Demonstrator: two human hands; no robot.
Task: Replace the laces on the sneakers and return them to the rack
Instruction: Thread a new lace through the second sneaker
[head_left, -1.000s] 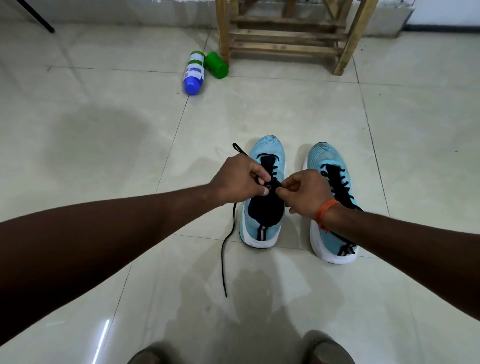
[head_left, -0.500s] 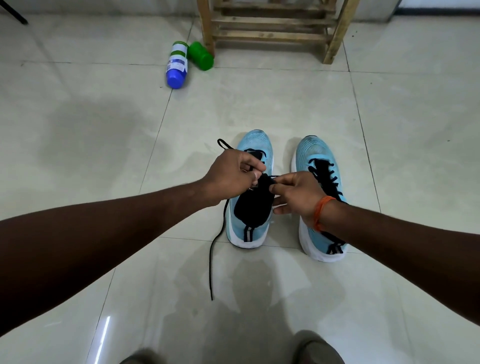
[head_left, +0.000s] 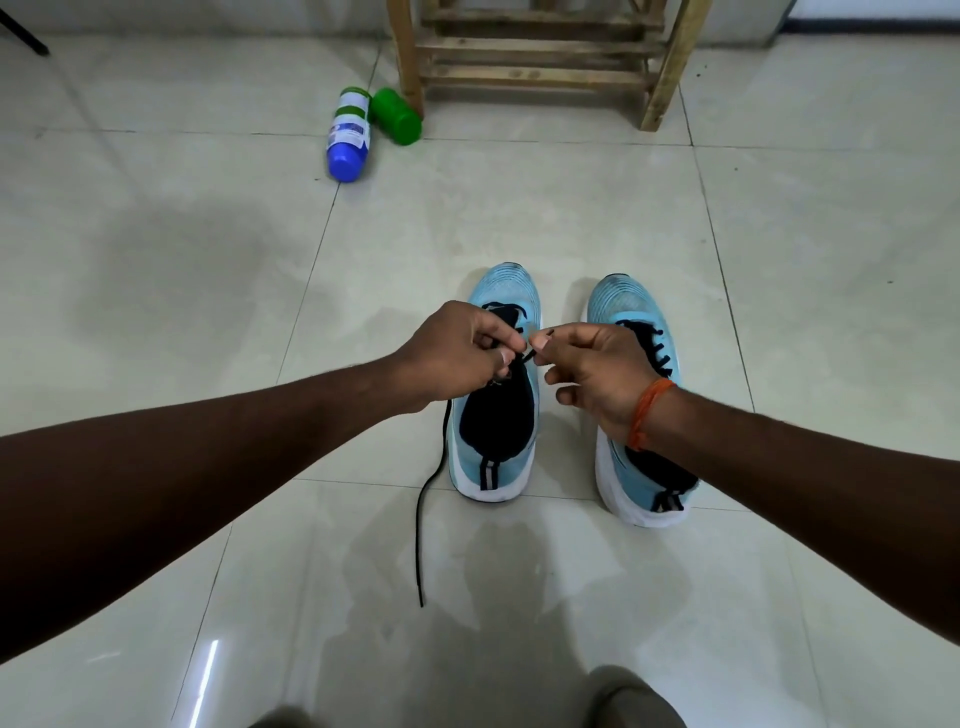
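left hand: grip pinches black lace above left sneaker | right hand: grip pinches lace tip | right sneaker: beside left sneaker, laced

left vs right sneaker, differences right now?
The left sneaker is laced only near the toe, lace trailing on the floor; right sneaker: laced up. The left hand and right hand pinch lace over the left sneaker, not the right sneaker. Shared: light blue uppers, white soles.

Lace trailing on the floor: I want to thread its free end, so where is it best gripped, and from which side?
Probably pinch the lace just behind its tip, from straight above: it lies thin and flat on the floor, left of the left sneaker, tip pointing toward the person.
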